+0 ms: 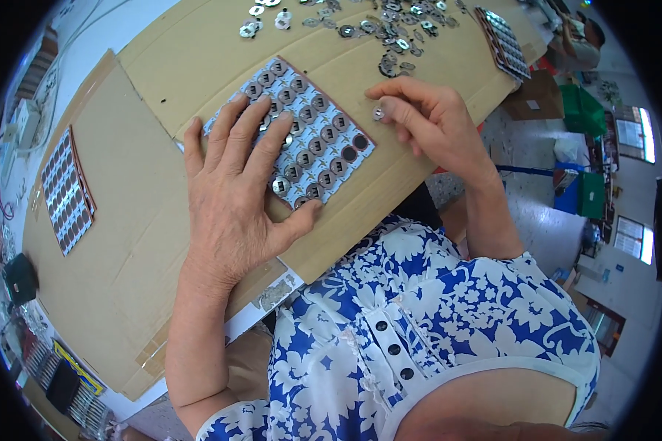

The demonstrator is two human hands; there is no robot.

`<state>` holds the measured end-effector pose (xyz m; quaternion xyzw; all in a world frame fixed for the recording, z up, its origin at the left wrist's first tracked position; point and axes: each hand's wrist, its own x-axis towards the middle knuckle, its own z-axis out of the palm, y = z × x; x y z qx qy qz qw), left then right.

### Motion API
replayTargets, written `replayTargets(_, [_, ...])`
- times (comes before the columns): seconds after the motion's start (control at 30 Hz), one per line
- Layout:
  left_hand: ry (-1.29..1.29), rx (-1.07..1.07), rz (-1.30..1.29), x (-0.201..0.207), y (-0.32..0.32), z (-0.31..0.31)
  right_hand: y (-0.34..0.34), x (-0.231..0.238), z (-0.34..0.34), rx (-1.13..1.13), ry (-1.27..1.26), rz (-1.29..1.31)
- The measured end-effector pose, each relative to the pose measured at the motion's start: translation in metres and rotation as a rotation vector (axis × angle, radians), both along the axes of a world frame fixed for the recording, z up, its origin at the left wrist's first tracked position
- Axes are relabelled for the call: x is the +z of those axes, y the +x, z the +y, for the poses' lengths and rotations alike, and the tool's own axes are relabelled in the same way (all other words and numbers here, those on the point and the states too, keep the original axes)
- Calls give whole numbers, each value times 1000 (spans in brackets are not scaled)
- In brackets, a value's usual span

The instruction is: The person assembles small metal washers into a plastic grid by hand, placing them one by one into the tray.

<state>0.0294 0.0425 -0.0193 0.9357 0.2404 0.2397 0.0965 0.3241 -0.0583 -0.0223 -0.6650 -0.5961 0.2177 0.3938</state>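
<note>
Left hand flat, palm down, fingers spread, pressing on tray of round metal discs; thumb at tray's near edge; grips nothing. Right hand hovers just right of tray, fingers curled, small metal disc pinched between thumb and fingertip. Tray lies on cardboard-covered worktop, most pockets filled, a couple dark and unfilled at right corner. Loose discs pile farther up. Second filled tray far left, third tray upper right.

three trays show: one under the hands, one at left, one at top right. two hands. loose discs too many to count.
</note>
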Motion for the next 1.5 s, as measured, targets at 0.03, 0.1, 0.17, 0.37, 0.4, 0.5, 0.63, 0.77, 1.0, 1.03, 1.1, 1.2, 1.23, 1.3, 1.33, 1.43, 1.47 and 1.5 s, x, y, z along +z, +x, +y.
replayTargets(0.03, [-2,11,16,0,0,-1,2,7,1,0,-84,156])
replayTargets(0.1, [-3,20,33,1,-1,-1,4,10,1,-2,-165,313])
replayTargets(0.17, [-10,24,43,0,-1,-1,3,10,1,40,-182,206])
replayTargets(0.37, [-8,16,44,0,-2,-2,4,9,-2,140,-64,-9])
replayTargets(0.4, [-10,20,44,0,-2,-2,3,10,-3,144,-65,-8])
replayTargets(0.5, [-8,22,41,0,-2,-1,-2,13,-5,167,-31,-15])
replayTargets(0.63, [-6,18,54,0,-2,-1,-9,14,-4,367,42,-63])
replayTargets(0.77, [4,11,29,-4,-2,0,-19,18,6,484,66,-219])
replayTargets(1.0, [20,9,26,-4,-2,-1,-22,28,13,555,-5,-329])
replayTargets(1.03, [5,13,12,-3,-1,-1,-25,26,14,555,32,-298])
replayTargets(1.1, [-12,15,-2,-2,0,-2,-28,24,11,553,68,-268])
replayTargets(1.2, [-2,2,14,-1,-1,-3,-31,23,1,372,-120,-42])
replayTargets(1.23, [-3,8,42,0,-2,-4,-29,22,-1,331,-141,-17])
replayTargets(1.3, [-6,15,72,1,-3,-5,-28,17,-1,290,-164,11])
replayTargets(1.33, [-7,12,73,2,-3,-4,-26,11,1,360,-31,-45])
replayTargets(1.43, [-9,10,75,3,-2,-3,-28,9,3,401,68,-69])
replayTargets(1.47, [-10,17,78,3,-2,-4,-30,8,3,377,36,-35])
replayTargets(1.5, [-10,18,78,2,-2,-3,-31,9,1,378,36,-34])
